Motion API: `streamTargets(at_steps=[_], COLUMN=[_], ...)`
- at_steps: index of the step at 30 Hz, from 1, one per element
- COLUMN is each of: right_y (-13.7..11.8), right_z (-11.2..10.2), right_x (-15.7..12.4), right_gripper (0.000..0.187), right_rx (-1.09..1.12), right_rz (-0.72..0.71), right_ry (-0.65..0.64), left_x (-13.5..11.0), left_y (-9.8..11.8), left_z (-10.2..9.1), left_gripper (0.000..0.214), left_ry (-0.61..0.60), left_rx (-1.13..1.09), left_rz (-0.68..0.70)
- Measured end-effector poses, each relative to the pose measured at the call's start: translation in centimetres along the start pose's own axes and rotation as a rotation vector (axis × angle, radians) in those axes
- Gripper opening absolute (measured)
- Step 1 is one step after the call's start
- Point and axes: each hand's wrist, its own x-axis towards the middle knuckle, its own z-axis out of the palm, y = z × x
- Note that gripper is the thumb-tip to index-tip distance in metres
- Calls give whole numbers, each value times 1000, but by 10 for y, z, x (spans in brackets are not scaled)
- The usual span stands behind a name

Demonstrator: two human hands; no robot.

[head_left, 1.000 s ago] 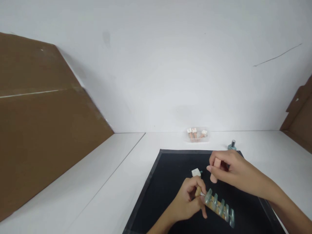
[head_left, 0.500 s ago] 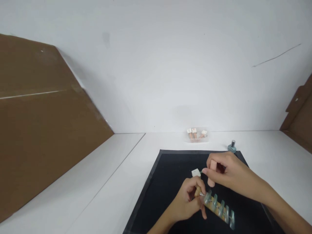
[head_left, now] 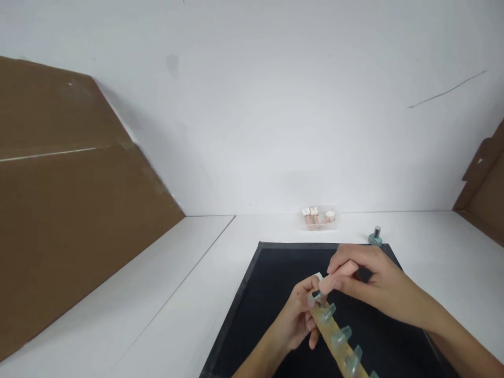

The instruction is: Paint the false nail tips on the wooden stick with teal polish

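My left hand grips the upper end of a yellowish strip, which carries a row of several glossy green nail-shaped tips. A pale pink rod, like a model finger, is pinched between the thumb and fingers of my right hand. The rod's lower left end meets the top of the strip by my left fingertips; whether it touches the tip there, I cannot tell. Just behind my left fingers a small white block peeks out, mostly hidden.
A black mat lies under both hands on the white table. Behind it stands a clear plastic box with several pink rods topped by white blocks. A small green-grey object with a metal post sits at the mat's back right corner. Cardboard rises at left.
The pink rod has tipped from upright to slanted and moved left to the strip's top end. The strip has turned steeper, its lower end now nearer me. My left fingers now cover more of the white block.
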Motion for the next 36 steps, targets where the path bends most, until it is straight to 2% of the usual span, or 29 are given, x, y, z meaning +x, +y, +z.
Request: streamTargets(at_steps=[5,10,18,26,32,36], right_y=[0,-2,-1,2,-2,-2], right_z=[1,-2,-3,-3,-1,-2], right_x=[1,1,0,-1,0,0], right_gripper=[16,15,14,14,18,15], right_rx=[57,1,-125,-163,-13,-58], right_rz=[-3,17,13,-16,-10,6], right_ry=[-78,-95,-54,37,-81,-80], left_x=[3,4,4,0,4,5], left_y=[2,2,7,6,2,3], left_z=[3,3,8,0,-2,2], left_gripper=[15,13,21,20,14,14], left_ry=[1,19,66,-10,-1,0], left_rx=[-29,-15,-34,-43,-52,-48], left_rz=[-14,-51,-61,-38,-11,-2])
